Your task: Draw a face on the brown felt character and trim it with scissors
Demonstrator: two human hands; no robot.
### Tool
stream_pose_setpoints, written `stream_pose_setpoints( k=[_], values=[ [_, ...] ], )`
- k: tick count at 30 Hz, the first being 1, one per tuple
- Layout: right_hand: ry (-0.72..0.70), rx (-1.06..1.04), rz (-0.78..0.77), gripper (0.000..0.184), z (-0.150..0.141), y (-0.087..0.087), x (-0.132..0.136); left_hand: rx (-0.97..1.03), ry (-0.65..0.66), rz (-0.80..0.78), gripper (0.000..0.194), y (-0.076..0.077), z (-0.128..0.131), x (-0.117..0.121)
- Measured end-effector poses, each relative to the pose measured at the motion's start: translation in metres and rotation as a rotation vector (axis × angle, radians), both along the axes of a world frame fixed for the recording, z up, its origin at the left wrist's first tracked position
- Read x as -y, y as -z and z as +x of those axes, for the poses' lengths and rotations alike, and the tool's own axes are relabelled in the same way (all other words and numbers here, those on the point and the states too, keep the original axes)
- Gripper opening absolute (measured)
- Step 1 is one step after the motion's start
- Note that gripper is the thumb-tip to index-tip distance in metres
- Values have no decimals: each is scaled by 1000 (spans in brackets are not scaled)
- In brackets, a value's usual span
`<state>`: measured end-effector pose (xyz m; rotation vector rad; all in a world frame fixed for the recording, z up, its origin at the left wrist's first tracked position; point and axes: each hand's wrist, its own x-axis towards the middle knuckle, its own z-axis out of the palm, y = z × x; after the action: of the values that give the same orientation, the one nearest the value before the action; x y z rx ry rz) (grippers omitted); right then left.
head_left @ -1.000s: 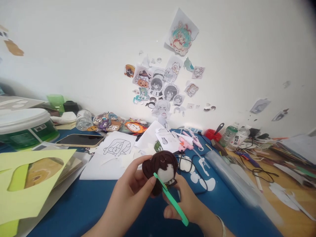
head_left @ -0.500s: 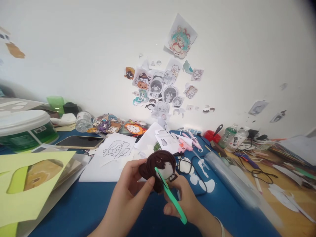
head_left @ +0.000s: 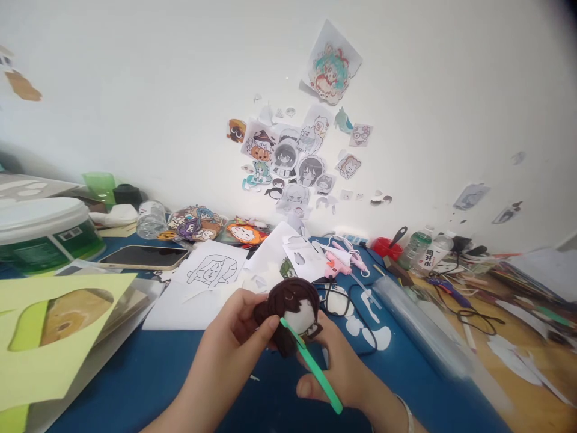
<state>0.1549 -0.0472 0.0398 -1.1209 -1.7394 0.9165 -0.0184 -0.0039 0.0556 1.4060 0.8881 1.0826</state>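
Note:
My left hand [head_left: 246, 328] grips a dark brown and white cut-out head [head_left: 291, 307], its thumb pressed on the brown edge and its fingers behind. The piece has layered brown hair around a blank white face area. My right hand [head_left: 336, 364] is around small green scissors [head_left: 315, 364], which slant up across the lower face of the piece. Their tip lies close to my left thumb. Some right-hand fingers are hidden behind the piece. A small pale scrap [head_left: 255, 377] shows above or on the blue mat [head_left: 180, 361], below the piece.
Left are a yellow sheet [head_left: 49, 373] with a cut-out window, a green-and-white tub [head_left: 45, 234] and a phone [head_left: 144, 257]. A line drawing [head_left: 211, 270] lies behind my hands. A pink glue gun [head_left: 338, 267] with a black cord and a clear plastic sleeve [head_left: 419, 331] are at right.
The scissors' tip has shifted slightly down and left, and their parts look closer together. The cut-out has turned a little. A small pale scrap now shows below my left hand.

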Motion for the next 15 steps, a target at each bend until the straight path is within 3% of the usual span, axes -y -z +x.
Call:
stream_pose_setpoints(
  k=[6,15],
  values=[
    [-5,-52,-57,68,2,5,-1,4,-19,-15,31,-2,1,-1],
    [26,18,76,68,-2,0,-3,74,13,-18,27,-3,0,0]
  ],
)
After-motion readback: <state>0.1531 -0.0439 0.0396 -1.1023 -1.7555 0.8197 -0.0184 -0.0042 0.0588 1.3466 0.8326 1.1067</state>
